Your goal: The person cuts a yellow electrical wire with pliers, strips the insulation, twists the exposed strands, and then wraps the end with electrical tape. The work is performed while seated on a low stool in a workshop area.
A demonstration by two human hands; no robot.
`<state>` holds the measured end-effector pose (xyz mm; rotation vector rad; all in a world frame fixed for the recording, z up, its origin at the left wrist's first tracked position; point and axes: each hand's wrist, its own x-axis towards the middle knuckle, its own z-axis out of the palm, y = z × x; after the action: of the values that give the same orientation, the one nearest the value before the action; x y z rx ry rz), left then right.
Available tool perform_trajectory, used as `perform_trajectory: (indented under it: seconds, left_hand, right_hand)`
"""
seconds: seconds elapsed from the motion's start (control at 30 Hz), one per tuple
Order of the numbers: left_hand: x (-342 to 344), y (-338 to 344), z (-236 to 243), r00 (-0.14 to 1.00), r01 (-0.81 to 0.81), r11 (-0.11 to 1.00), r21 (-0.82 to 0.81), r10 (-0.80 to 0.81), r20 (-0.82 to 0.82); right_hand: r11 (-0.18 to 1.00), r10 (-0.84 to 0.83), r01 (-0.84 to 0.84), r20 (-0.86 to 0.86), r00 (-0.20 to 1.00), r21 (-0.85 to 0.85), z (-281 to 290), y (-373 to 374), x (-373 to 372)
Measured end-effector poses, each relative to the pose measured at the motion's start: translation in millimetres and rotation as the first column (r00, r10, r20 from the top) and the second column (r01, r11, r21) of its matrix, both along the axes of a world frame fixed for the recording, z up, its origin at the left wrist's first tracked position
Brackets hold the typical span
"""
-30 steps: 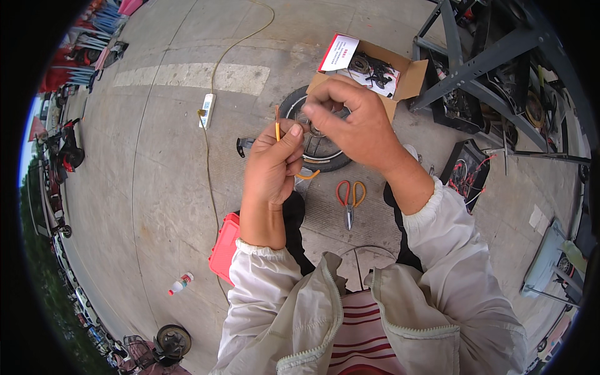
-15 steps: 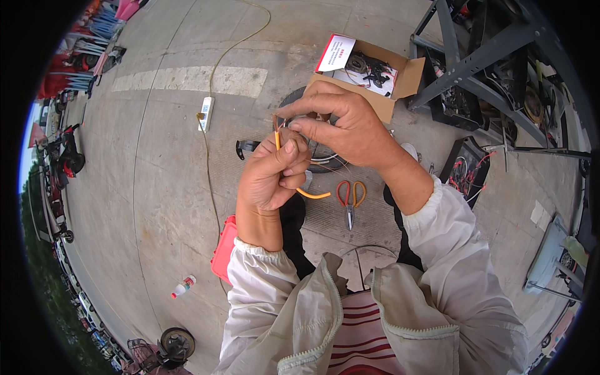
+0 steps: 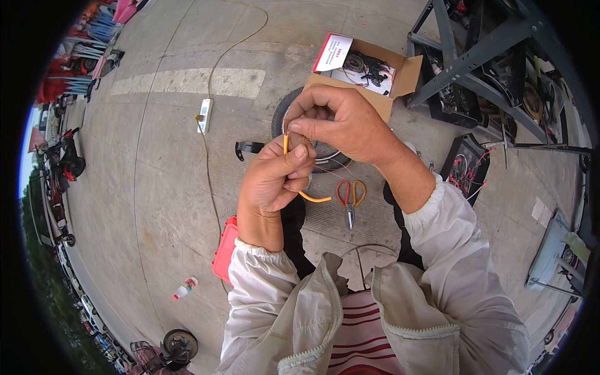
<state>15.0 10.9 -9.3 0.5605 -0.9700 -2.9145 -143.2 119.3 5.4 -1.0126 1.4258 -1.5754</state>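
Observation:
My left hand [image 3: 272, 178] is closed round a short orange-yellow wire [image 3: 315, 199]; one end pokes up past the thumb and the other curves out below the fist. Thumb and fingertips of my right hand [image 3: 350, 125] pinch bare copper strands at the wire's upper end. Thin loose strands trail to the right of the left fist. Beneath both hands lies a wheel with a black tyre [image 3: 279, 120], partly covered by them. Scissors [image 3: 350, 205] with one red and one yellow handle lie on the ground between my feet.
An opened cardboard box [image 3: 375, 103] with cables and parts stands beyond my right hand. Farther right are a grey metal rack [image 3: 475, 59] and a black tray [image 3: 465, 165] of wires. At left lie a power strip [image 3: 205, 116], its cord, a red case [image 3: 225, 250] and a bottle [image 3: 185, 288].
My right fingertips have come down onto the wire's end, and the copper strands, spread apart before, are now gathered between them. The left hand has shifted slightly right.

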Motion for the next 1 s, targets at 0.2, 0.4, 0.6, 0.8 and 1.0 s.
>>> perform_trajectory:
  seconds: [0.2,0.4,0.6,0.8,1.0]
  left_hand:
    - [0,1,-2,1.000,0.002,1.000,-0.013,-0.002,0.007]
    - [0,-2,0,1.000,-0.012,1.000,-0.029,0.012,0.016]
    - [1,-4,-1,0.997,0.003,0.985,-0.171,0.011,0.083]
    - [3,-1,5,0.995,0.013,0.966,-0.257,0.014,0.104]
    - [-2,0,9,0.997,0.059,0.954,-0.293,-0.044,0.060]
  right_hand:
    - [1.000,0.023,-0.022,0.145,0.989,-0.006,-4,0,1]
    - [0.999,0.021,-0.017,-0.078,0.997,0.048,4,4,-6]
    - [0.997,-0.083,0.072,-0.416,0.906,-0.042,-6,5,-3]
    - [0.979,-0.202,0.164,-0.497,0.844,-0.120,-10,3,4]
    - [0.891,-0.451,0.385,-0.582,0.677,-0.242,-15,-2,3]
